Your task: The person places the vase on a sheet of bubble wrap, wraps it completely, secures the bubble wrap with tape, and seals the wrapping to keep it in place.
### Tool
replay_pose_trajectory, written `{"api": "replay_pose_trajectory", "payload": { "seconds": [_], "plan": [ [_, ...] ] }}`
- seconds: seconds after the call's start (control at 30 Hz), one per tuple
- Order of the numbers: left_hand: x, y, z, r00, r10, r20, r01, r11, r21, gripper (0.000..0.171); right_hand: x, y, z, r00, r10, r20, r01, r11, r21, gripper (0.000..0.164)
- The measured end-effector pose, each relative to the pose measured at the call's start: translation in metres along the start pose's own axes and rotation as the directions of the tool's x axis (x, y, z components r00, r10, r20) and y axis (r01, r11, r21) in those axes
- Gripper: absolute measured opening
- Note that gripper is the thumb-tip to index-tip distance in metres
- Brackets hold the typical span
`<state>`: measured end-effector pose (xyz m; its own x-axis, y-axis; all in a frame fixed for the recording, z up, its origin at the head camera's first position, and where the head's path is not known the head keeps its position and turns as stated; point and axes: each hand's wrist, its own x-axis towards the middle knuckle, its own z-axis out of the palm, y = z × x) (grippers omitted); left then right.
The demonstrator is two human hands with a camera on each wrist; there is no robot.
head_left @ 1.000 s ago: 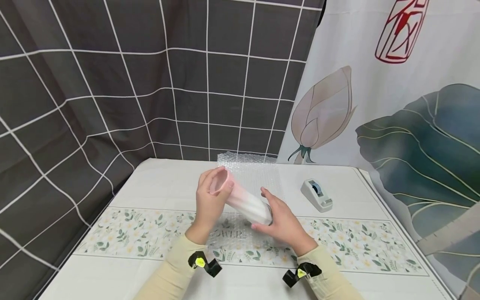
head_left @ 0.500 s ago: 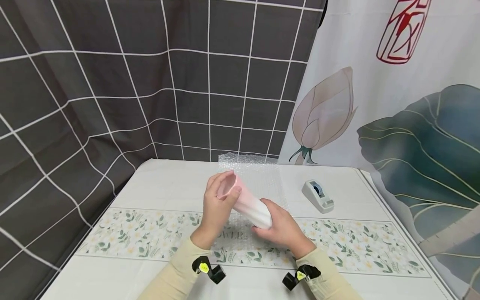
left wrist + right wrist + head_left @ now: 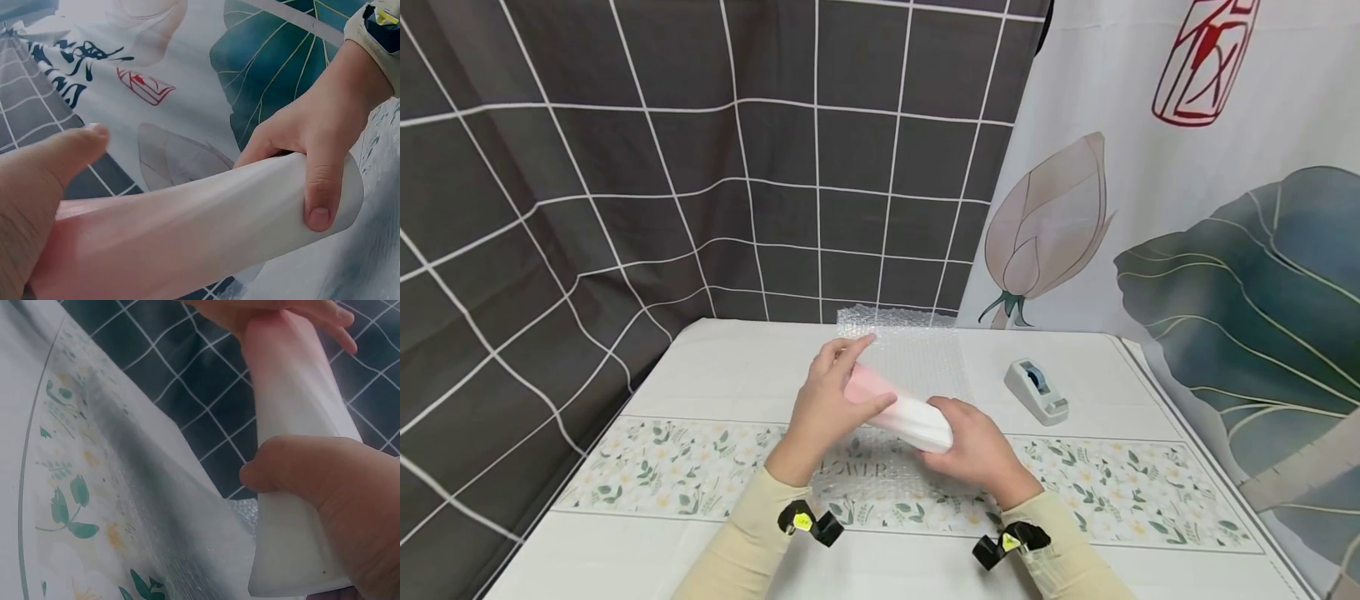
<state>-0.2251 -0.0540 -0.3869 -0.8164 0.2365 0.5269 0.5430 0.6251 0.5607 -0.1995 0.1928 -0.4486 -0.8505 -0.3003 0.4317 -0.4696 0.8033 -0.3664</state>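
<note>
A ribbed vase (image 3: pixel 916 421), pink at the mouth end and fading to white at the base, is tilted above the table between both hands. My right hand (image 3: pixel 973 446) grips its white end, thumb on one side and fingers round the other, as the right wrist view shows on the vase (image 3: pixel 300 406). At the pink end is my left hand (image 3: pixel 823 400), fingers extended and spread by the mouth. In the left wrist view its thumb (image 3: pixel 75 153) stands off the vase wall. The mouth is hidden behind the left hand.
A sheet of clear bubble wrap (image 3: pixel 925 354) lies on the white table (image 3: pixel 745 367) under the vase, reaching the back edge. To the right sits a tape dispenser (image 3: pixel 1036 392). A dark gridded curtain (image 3: pixel 760 150) and a printed white cloth (image 3: pixel 1075 100) hang behind.
The left hand first pinched the vase's rim; now its fingers have loosened and spread. The vase has turned, its mouth no longer facing the head camera. The right hand has closed round the base.
</note>
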Motion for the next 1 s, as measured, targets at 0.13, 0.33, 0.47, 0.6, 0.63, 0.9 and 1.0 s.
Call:
{"api": "replay_pose_trajectory", "payload": {
  "seconds": [0.13, 0.33, 0.47, 0.6, 0.63, 0.9, 1.0],
  "plan": [
    [0.0, -0.004, 0.003, 0.984, 0.172, 0.054, -0.18, 0.955, 0.236, 0.076, 0.0, 0.003, -0.001, 1.0, -0.004, 0.017, 0.005, 0.997, -0.072, 0.067],
    [-0.003, -0.005, 0.012, 0.93, 0.289, 0.228, -0.361, 0.834, 0.418, 0.071, -0.001, 0.005, -0.003, 0.999, -0.03, 0.039, 0.037, 0.978, -0.207, 0.072],
    [-0.007, -0.003, 0.02, 0.909, 0.244, 0.337, -0.379, 0.821, 0.427, 0.078, -0.001, 0.005, -0.006, 0.997, -0.055, 0.051, 0.066, 0.965, -0.254, 0.073],
    [-0.011, -0.003, 0.027, 0.892, 0.193, 0.409, -0.375, 0.821, 0.43, 0.082, -0.002, 0.006, -0.007, 0.995, -0.071, 0.075, 0.089, 0.959, -0.269, 0.073],
    [-0.012, -0.003, 0.028, 0.887, 0.18, 0.425, -0.375, 0.818, 0.437, 0.082, -0.002, 0.006, -0.007, 0.994, -0.074, 0.08, 0.094, 0.958, -0.272, 0.072],
    [-0.016, -0.008, 0.037, 0.861, 0.086, 0.501, -0.338, 0.834, 0.437, 0.07, -0.004, 0.007, -0.003, 0.988, -0.116, 0.1, 0.141, 0.943, -0.3, 0.069],
    [-0.017, -0.01, 0.039, 0.852, 0.058, 0.52, -0.309, 0.857, 0.412, 0.066, -0.005, 0.007, 0.0, 0.985, -0.135, 0.103, 0.161, 0.935, -0.315, 0.069]
  ]
}}
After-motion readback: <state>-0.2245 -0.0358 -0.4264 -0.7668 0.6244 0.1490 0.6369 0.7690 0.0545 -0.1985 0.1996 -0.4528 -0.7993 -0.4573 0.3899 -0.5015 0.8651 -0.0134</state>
